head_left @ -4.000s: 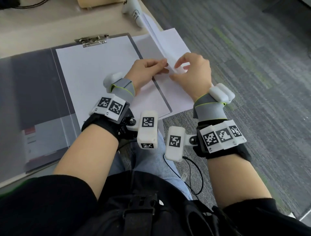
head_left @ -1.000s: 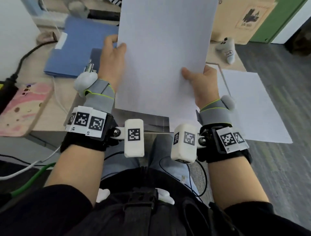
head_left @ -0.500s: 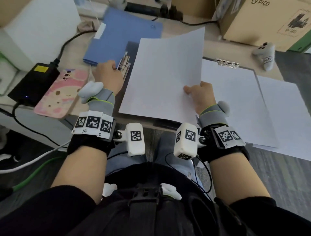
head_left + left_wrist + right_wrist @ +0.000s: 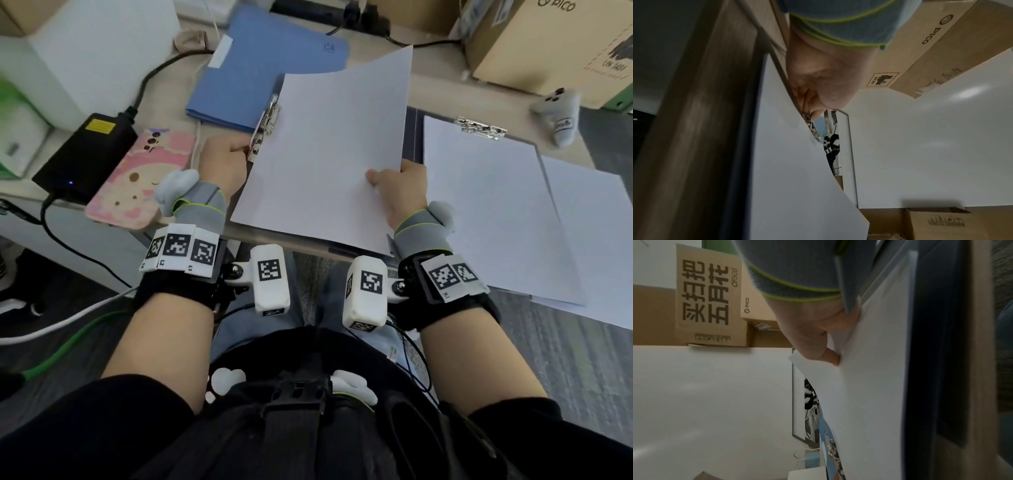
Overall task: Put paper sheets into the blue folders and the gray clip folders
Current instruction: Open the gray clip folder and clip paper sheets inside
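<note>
I am pinching the right edge of a sheet [image 4: 329, 147] in my right hand [image 4: 404, 192], thumb on top, its upper end lifting off the surface [image 4: 373, 51]. My left hand [image 4: 222, 161] is gripping the clip [image 4: 265, 126] at centre frame; whether it is pressed open I cannot tell. The clip lies directly left of the sheet's left edge, its long axis along that edge, so the sheet needs sliding leftward beneath it. A blue folder [image 4: 267, 61] is lying above the clip, a filled clipboard [image 4: 496, 205] to the right, leaving little room sideways.
</note>
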The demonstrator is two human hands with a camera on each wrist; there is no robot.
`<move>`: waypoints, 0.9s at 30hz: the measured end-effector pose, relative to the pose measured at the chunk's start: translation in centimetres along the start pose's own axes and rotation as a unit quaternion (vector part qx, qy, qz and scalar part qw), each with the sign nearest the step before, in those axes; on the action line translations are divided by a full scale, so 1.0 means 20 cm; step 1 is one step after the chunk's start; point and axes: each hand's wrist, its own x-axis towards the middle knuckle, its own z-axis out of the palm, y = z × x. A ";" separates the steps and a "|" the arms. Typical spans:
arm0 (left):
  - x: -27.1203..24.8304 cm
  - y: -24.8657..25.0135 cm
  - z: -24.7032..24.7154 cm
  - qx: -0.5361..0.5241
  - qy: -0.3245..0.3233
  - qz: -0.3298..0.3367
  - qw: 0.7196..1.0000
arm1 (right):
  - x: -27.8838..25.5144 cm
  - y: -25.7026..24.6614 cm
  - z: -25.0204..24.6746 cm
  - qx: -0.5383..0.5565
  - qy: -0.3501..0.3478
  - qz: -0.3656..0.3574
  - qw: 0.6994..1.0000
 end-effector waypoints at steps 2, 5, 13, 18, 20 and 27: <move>-0.01 0.00 0.00 0.008 0.010 0.007 1.000 | -0.02 -0.01 0.00 -0.020 0.008 -0.015 1.000; -0.01 -0.01 0.00 -0.009 0.002 0.002 1.000 | -0.04 -0.02 0.01 -0.039 0.014 -0.029 0.999; -0.02 -0.03 0.01 -0.011 0.020 0.018 1.000 | -0.07 -0.02 0.02 -0.087 0.023 -0.070 0.993; -0.02 -0.02 0.03 0.033 0.049 0.025 0.998 | -0.07 -0.03 0.01 -0.149 0.005 -0.092 0.984; -0.01 -0.01 0.03 0.049 0.052 0.022 0.997 | -0.06 -0.03 0.01 -0.193 -0.001 -0.097 0.976; 0.02 0.04 0.03 0.160 0.045 -0.011 0.986 | -0.03 -0.09 0.02 -0.328 -0.039 -0.097 0.939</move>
